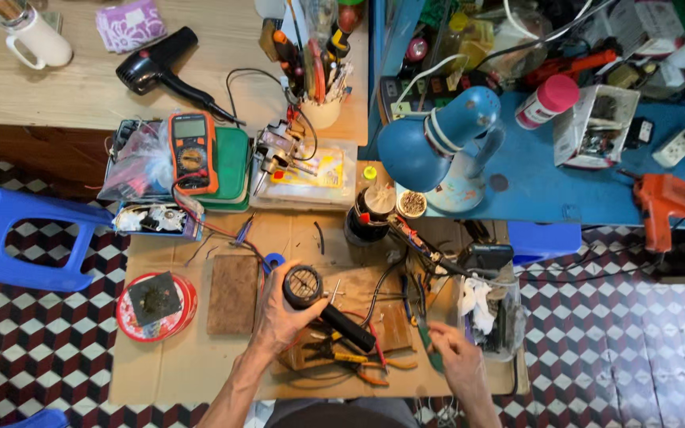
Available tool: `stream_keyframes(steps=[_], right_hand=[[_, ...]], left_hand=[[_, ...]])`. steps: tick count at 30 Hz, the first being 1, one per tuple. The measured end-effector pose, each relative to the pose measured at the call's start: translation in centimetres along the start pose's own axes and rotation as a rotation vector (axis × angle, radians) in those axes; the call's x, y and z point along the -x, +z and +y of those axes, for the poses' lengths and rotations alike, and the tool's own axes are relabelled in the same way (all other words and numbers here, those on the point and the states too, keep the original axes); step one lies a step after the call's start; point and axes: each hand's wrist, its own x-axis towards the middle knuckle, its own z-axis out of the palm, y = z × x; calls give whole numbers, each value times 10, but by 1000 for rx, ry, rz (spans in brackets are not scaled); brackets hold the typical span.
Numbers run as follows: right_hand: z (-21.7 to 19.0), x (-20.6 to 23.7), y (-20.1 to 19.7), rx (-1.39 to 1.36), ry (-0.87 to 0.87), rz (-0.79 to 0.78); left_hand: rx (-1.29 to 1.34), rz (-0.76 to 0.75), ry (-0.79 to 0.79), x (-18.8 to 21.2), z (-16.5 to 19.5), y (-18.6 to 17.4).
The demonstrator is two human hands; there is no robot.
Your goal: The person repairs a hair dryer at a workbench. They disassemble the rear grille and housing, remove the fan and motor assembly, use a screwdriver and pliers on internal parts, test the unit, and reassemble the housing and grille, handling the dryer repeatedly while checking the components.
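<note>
The left hand [279,313] is wrapped around a black hair dryer [320,304], gripping it near the barrel so the round grilled mouth faces up and the handle slants down to the right over the cardboard sheet [176,364] on the floor. The right hand [455,357] pinches what looks like a green-handled tool [431,349], though the view there is too cluttered to be sure. Orange-handled pliers [358,366] lie just below the dryer. Left of the hand sits a brown wooden block [232,293], then a round red tin lid [156,305] bearing a dark square piece. Farther up, an orange multimeter [193,152] rests on a green box [231,165], beside a clear flat plastic case [311,178] with a yellow label. On the blue shelf [549,190] stand a blue desk lamp [438,139] and a white can with a pink cap [547,101].
</note>
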Motion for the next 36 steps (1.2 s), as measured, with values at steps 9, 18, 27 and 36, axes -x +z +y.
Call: stream_keyframes(steps=[9, 18, 27, 36], right_hand=[[24, -14, -28, 256, 304, 41], [-154, -47, 65, -20, 139, -310], [-360, -114, 151, -34, -329, -191], [-446, -237, 272, 309, -751, 111]], left_hand=[[117, -83, -165, 19, -27, 9], [42, 50, -386, -14, -9, -10], [82, 206, -432, -18, -40, -27], [210, 137, -343, -30, -143, -60]])
